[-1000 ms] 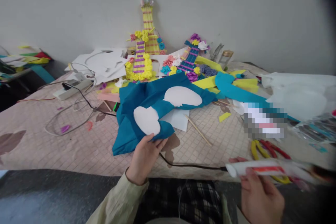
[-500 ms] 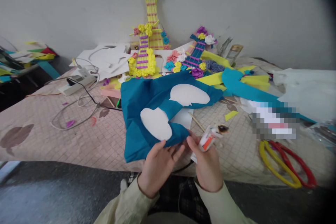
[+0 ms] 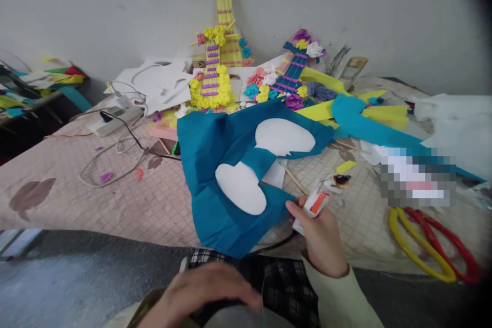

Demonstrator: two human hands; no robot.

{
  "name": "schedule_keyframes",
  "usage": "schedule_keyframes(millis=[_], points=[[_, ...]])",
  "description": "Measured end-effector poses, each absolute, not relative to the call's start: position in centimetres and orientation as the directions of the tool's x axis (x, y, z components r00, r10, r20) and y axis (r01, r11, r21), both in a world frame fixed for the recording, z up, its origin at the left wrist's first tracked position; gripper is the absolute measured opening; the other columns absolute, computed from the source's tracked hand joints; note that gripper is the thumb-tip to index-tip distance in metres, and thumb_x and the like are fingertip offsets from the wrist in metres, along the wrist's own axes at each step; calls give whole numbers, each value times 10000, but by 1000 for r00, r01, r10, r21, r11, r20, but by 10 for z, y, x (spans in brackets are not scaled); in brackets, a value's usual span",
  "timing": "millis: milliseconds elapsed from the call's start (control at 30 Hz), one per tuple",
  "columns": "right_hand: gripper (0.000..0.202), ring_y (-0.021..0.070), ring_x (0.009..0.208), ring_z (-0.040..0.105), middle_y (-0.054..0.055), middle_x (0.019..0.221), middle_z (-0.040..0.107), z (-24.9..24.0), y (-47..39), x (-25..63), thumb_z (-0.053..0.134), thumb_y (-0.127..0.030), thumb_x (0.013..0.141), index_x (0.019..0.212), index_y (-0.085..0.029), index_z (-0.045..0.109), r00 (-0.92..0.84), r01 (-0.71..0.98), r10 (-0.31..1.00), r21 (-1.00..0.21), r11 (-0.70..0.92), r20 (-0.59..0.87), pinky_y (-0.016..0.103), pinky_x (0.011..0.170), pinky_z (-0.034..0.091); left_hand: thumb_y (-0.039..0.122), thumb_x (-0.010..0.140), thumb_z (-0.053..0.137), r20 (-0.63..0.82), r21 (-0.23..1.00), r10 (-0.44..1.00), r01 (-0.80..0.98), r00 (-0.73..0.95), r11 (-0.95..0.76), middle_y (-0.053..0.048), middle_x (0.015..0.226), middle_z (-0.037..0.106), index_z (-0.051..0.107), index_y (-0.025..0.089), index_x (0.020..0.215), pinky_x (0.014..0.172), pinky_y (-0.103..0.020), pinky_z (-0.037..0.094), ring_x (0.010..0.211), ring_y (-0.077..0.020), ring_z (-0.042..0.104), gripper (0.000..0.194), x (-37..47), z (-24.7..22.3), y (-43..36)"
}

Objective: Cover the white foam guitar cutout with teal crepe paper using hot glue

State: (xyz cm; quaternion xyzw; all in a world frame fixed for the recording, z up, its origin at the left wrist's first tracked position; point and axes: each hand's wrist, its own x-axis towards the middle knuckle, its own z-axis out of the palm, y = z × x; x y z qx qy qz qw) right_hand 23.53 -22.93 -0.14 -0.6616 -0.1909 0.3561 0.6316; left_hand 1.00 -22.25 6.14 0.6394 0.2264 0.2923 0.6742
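A dark blue, cloth-like sheet [image 3: 207, 143] lies creased over the table's front edge. Two white lobed cut-outs rest on it, one [image 3: 242, 188] nearer me and one [image 3: 285, 136] farther off, with a folded blue strip between them. My right hand [image 3: 321, 236] pinches the sheet's right corner between thumb and finger. Right behind that thumb is a white glue gun [image 3: 318, 200] with an orange part and a dark tip; whether the hand bears on it is unclear. Low over my lap, my left hand [image 3: 215, 284] is blurred, back up, fingers loosely stretched and holding nothing.
Scissors with yellow and red handles [image 3: 421, 243] lie at the right edge. Flower-trimmed yellow [image 3: 210, 74] and blue [image 3: 288, 74] craft pieces stand at the back. A power strip [image 3: 115, 120] with loose cords sits left. A thin stick [image 3: 294, 179] lies behind the glue gun.
My left hand has let go of the blue sheet's near edge and dropped toward my lap. The sheet's front now hangs lower. My right hand still pinches its corner; the view has shifted slightly.
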Motion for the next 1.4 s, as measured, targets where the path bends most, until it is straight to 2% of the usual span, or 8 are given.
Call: schedule_keyframes(millis=[200,433,633,900,1067,1167,1300,1400], points=[[296,111,502,519,-57,540,536,2,-226,244,749,-312,554,683,-182,516,686,-261,689,-963,-64,-232,240,491,444,51,732,567,62,941,696,190,715,-279,-60,1203,564,653,273,1026,1084,-410,12,1233,-260,400,378,10,31,-185],[284,129,500,532,-46,534,538,2,-231,255,737,-316,572,683,-182,512,665,-246,712,-966,-76,-225,257,492,441,31,690,625,276,925,783,68,558,-374,-65,987,682,690,266,900,1052,-388,220,1032,-232,584,321,12,17,-194],[251,103,505,466,-51,523,515,-4,-236,264,732,-307,583,688,-170,548,696,-149,685,-977,-153,-214,228,485,365,110,798,523,449,153,86,18,889,-988,-73,1058,660,583,117,1094,780,-332,481,880,-207,620,302,10,42,-185],[321,110,529,436,-42,560,499,-8,-240,271,746,-357,551,718,-168,548,683,-165,705,-980,-107,-192,235,495,342,282,839,500,149,365,135,72,980,-928,-51,1024,667,518,146,1154,763,-313,488,874,-193,614,344,40,100,-187],[316,92,512,392,-61,535,433,2,-246,266,739,-354,555,691,-186,508,680,-246,707,-969,-32,-196,215,461,319,420,841,441,-234,560,552,575,800,-596,-42,803,679,651,194,852,645,-259,465,738,-186,625,309,11,110,-149],[323,78,477,357,-68,532,406,9,-249,266,751,-335,538,680,-198,495,663,-348,713,-937,24,-228,204,418,291,516,837,381,-575,698,499,707,648,-114,-58,658,670,673,168,712,579,-247,459,630,-183,622,472,-18,85,-141],[331,68,479,337,-73,550,397,15,-248,268,776,-262,518,683,-213,494,611,-491,745,-866,92,-267,187,408,279,590,742,496,-527,831,544,263,653,490,-111,935,679,638,180,1017,712,-323,484,825,-241,633,514,-28,37,-161],[324,70,477,326,-69,560,395,18,-245,269,775,-246,521,675,-216,491,581,-519,769,-849,98,-266,192,402,269,483,628,685,-336,823,698,-163,632,544,-119,1116,617,565,203,1145,879,-399,434,1016,-299,570,600,-6,19,-182]])
